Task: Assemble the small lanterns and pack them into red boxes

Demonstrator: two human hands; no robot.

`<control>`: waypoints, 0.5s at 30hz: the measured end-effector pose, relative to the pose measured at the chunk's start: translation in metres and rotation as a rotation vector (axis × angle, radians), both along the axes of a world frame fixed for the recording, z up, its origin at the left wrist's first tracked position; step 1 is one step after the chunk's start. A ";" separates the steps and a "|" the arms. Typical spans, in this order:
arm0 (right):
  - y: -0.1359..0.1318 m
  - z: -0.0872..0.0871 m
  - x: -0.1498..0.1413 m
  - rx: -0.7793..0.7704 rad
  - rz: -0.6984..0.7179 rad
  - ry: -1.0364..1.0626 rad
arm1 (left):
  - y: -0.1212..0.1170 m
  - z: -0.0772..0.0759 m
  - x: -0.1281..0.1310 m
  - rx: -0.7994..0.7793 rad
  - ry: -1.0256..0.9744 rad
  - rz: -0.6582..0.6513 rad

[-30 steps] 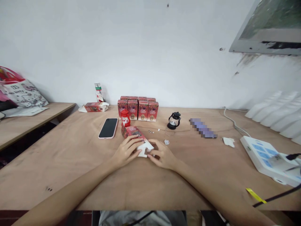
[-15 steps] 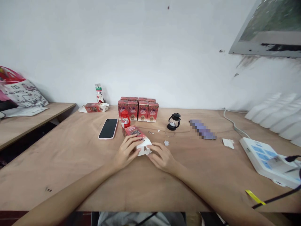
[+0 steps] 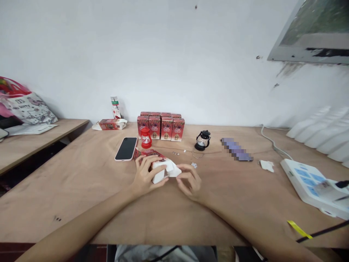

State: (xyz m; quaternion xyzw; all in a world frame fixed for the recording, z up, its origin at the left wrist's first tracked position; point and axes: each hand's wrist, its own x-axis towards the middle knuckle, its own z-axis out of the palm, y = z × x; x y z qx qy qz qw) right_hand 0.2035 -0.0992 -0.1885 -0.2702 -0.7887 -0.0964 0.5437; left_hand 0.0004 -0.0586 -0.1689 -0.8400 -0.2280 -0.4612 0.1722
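My left hand (image 3: 146, 173) is wrapped round a red printed cardboard box (image 3: 152, 153), which lies tilted on the table with its white-lined open end towards me. At that end my right hand (image 3: 191, 182) has its curled fingers on the tip of a white flap (image 3: 173, 170). Just behind the box stands a small red lantern (image 3: 146, 138). A matching black lantern (image 3: 202, 140) is upright further right. Between the lanterns and my right hand lie small metal pieces (image 3: 176, 153) and a small white scrap (image 3: 193, 165).
Several red boxes (image 3: 166, 129) stand in rows near the wall. A phone (image 3: 126, 149) lies left of the held box, and an opened box (image 3: 110, 124) lies behind it. At right are a blurred purple object (image 3: 236, 149), crumpled tissue (image 3: 266, 166) and a power strip (image 3: 302, 182).
The box has turned in my left hand, its open end now facing me more. Its flap sticks out to the right, and my right hand has drawn slightly away to the right.
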 end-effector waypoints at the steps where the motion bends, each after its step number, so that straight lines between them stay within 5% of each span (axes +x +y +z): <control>1: 0.000 0.000 0.001 -0.023 -0.003 0.025 | 0.000 0.001 0.000 -0.001 -0.027 -0.005; 10: 0.000 0.007 0.003 -0.254 0.146 -0.043 | -0.004 0.000 0.003 -0.040 0.040 -0.032; 15: 0.001 0.004 -0.004 -0.599 0.270 0.135 | -0.005 0.001 0.005 -0.032 0.053 -0.062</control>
